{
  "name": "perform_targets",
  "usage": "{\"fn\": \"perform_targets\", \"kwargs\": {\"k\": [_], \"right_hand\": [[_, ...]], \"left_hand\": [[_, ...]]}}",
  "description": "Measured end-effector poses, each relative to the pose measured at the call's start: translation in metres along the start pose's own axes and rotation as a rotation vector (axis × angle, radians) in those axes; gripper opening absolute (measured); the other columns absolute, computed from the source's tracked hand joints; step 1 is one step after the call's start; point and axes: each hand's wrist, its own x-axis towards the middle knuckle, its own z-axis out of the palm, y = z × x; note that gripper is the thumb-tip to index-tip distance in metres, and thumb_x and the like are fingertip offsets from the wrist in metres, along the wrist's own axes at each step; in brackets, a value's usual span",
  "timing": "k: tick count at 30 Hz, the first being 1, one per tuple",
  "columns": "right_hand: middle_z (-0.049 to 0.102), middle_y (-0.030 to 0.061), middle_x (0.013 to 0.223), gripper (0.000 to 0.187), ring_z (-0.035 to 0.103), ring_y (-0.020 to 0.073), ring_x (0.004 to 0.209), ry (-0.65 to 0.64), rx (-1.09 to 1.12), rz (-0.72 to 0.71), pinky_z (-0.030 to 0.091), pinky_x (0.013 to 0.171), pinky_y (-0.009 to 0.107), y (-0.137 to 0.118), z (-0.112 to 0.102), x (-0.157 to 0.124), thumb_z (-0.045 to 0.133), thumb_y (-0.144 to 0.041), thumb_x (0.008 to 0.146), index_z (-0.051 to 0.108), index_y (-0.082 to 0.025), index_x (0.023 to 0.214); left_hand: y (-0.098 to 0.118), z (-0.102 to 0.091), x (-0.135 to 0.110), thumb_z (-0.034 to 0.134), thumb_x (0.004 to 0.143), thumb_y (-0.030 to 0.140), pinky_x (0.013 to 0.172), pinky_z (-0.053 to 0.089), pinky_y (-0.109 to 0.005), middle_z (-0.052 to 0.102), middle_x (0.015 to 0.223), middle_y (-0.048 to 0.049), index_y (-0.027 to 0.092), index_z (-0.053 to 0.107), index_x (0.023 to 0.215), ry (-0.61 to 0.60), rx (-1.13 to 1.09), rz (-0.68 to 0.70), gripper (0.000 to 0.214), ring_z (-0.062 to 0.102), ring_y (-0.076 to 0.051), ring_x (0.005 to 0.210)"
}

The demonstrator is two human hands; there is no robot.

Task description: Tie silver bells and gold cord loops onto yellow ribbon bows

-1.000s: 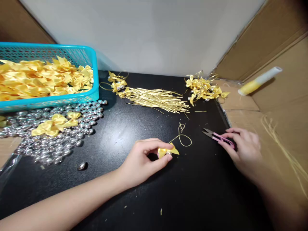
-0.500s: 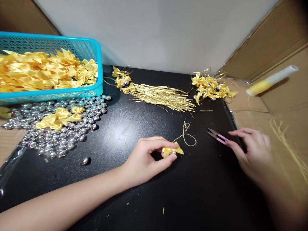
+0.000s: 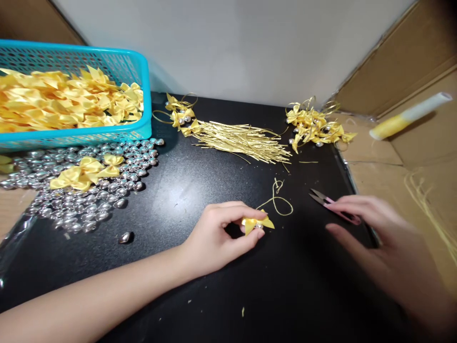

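My left hand (image 3: 226,228) pinches a yellow ribbon bow (image 3: 266,222) between thumb and fingers, low over the black table. A silver bead (image 3: 259,226) shows under the bow. From the bow a thin gold cord (image 3: 282,211) runs out across the table, ending in a small knotted loop. On the right, my right hand (image 3: 374,238) is slightly blurred, thumb spread away from the fingers. Its fingertips reach over pink-handled thread snips (image 3: 339,213), whose blades point up and left; the thumb is apart from them.
A turquoise basket (image 3: 145,90) of yellow bows stands at the back left. Silver beads (image 3: 89,205) spread before it, with several bows (image 3: 84,172) on top. Gold cord lengths (image 3: 246,140) lie mid-back, finished bow pieces (image 3: 316,126) back right. One bead (image 3: 125,237) lies alone.
My right hand has opened its thumb from the snips and shifted further over their handles. My left hand keeps hold of the bow, almost unmoved. The view has tilted slightly.
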Motion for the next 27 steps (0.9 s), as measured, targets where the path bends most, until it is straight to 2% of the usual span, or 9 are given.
{"fn": "perform_targets", "kwargs": {"k": [3,6,9,11,13,16,18,21,27], "right_hand": [[0.066,0.0072,0.109,0.020,0.062,0.0243,0.103,-0.127,0.189,-0.100,0.050,0.087,0.040,-0.021,0.011,0.017,0.056,-0.027,0.091,0.060,-0.025,0.110],[0.064,0.0067,0.125,0.028,0.056,0.0206,0.119,-0.297,0.408,-0.180,0.046,0.099,0.036,-0.032,0.030,0.043,0.046,-0.020,0.096,0.058,-0.023,0.120],[0.069,0.0037,0.117,0.028,0.064,0.0171,0.108,-0.571,0.635,-0.164,0.050,0.091,0.030,-0.035,0.040,0.069,0.043,-0.024,0.098,0.060,-0.022,0.120],[0.072,0.0021,0.105,0.026,0.067,0.0155,0.093,-0.632,0.685,-0.130,0.052,0.081,0.027,-0.038,0.038,0.081,0.044,-0.026,0.098,0.062,-0.021,0.117],[0.070,0.0039,0.103,0.021,0.066,0.0173,0.094,-0.437,0.630,-0.153,0.051,0.081,0.029,-0.043,0.033,0.084,0.054,-0.027,0.093,0.063,-0.020,0.111],[0.069,0.0057,0.095,0.015,0.063,0.0204,0.092,-0.095,0.456,-0.287,0.048,0.082,0.034,-0.055,0.031,0.075,0.071,-0.024,0.080,0.063,-0.019,0.092],[0.069,0.0041,0.084,0.013,0.062,0.0191,0.080,-0.032,0.378,-0.332,0.048,0.075,0.033,-0.063,0.036,0.065,0.072,-0.022,0.079,0.061,-0.020,0.085],[0.070,0.0032,0.079,0.007,0.064,0.0172,0.073,0.092,0.376,-0.259,0.049,0.070,0.032,-0.072,0.052,0.055,0.067,-0.018,0.084,0.061,-0.021,0.085],[0.074,0.0030,0.082,0.012,0.068,0.0174,0.075,0.247,0.409,-0.226,0.048,0.072,0.034,-0.072,0.064,0.054,0.066,-0.010,0.080,0.065,-0.021,0.085]], "left_hand": [[-0.002,0.001,-0.002,0.070,0.080,0.014,0.062,0.050,-0.021,0.069,0.079,-0.0022,0.015,0.066,0.114,-0.027,-0.057,-0.056,0.034,0.061,-0.011,0.066],[-0.003,0.002,-0.003,0.069,0.080,0.014,0.064,0.051,-0.022,0.063,0.077,0.0032,0.021,0.048,0.127,-0.054,-0.227,-0.110,0.052,0.059,-0.010,0.065],[-0.004,0.000,-0.003,0.070,0.079,0.014,0.067,0.050,-0.022,0.064,0.082,0.0025,0.022,0.048,0.106,-0.060,-0.329,-0.124,0.036,0.059,-0.010,0.068],[-0.004,-0.002,-0.002,0.072,0.078,0.015,0.064,0.048,-0.021,0.063,0.077,0.0019,0.019,0.051,0.087,-0.066,-0.315,-0.137,0.023,0.057,-0.009,0.066],[-0.004,-0.003,-0.001,0.073,0.078,0.017,0.063,0.047,-0.020,0.060,0.072,0.0019,0.017,0.054,0.078,-0.033,-0.314,-0.182,0.020,0.055,-0.008,0.064],[-0.005,-0.003,0.001,0.074,0.078,0.019,0.067,0.048,-0.020,0.065,0.079,0.0004,0.017,0.058,0.091,0.077,-0.461,-0.281,0.022,0.060,-0.010,0.070],[-0.005,-0.001,0.002,0.074,0.079,0.021,0.067,0.048,-0.020,0.067,0.082,-0.0002,0.019,0.058,0.096,0.110,-0.580,-0.339,0.024,0.062,-0.010,0.072],[-0.004,-0.001,0.002,0.072,0.081,0.025,0.065,0.047,-0.021,0.067,0.075,0.0003,0.017,0.059,0.084,0.121,-0.647,-0.388,0.016,0.062,-0.010,0.069],[-0.002,-0.003,0.002,0.069,0.084,0.027,0.080,0.049,-0.026,0.070,0.090,-0.0036,0.016,0.065,0.081,0.161,-0.565,-0.323,0.012,0.063,-0.015,0.086]]}}
